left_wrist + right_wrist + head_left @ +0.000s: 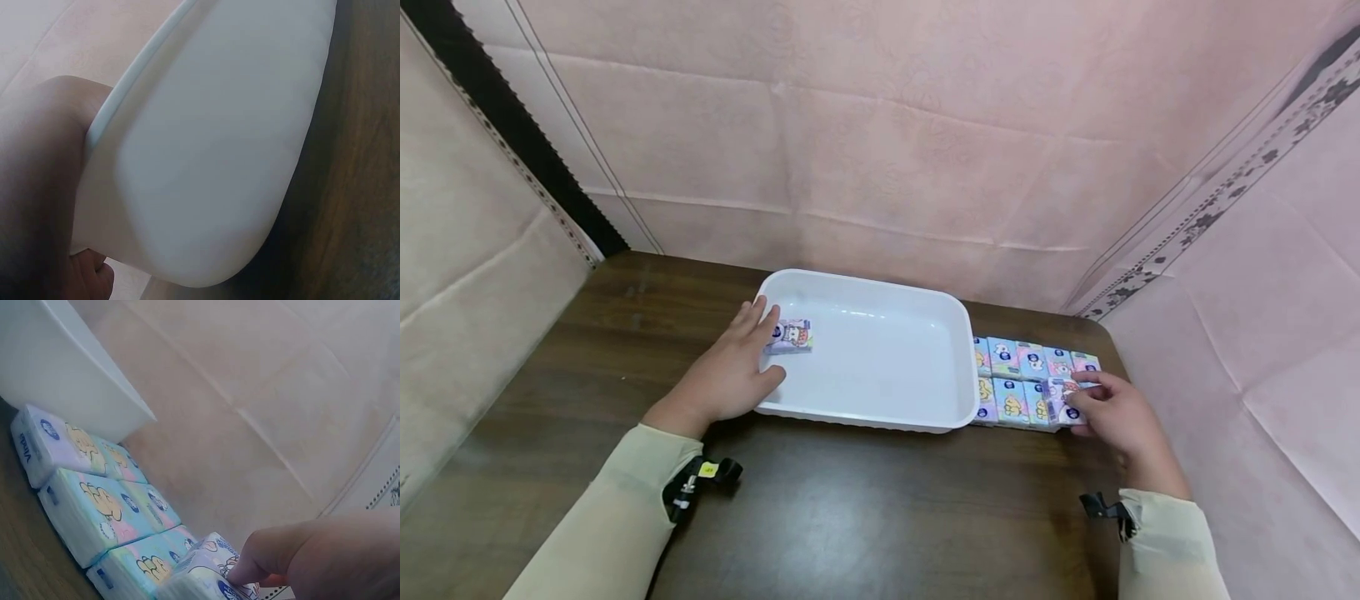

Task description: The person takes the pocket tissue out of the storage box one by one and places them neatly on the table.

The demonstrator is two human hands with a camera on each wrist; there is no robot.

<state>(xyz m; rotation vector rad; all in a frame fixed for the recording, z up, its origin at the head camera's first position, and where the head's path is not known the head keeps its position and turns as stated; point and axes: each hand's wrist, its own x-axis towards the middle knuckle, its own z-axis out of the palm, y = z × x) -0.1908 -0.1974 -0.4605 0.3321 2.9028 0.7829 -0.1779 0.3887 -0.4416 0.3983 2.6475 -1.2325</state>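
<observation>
One pack laid in tray, left corner, touched by flat left hand; next pack pinched by right hand; rows left at table's right edge.

A white tray sits on the dark wooden worktop, with one tissue pack lying in its left end. The left hand rests over the tray's left rim, fingertips touching that pack. Just right of the tray, two rows of tissue packs lie together, and the right hand pinches the pack at the near row's right end.
</observation>
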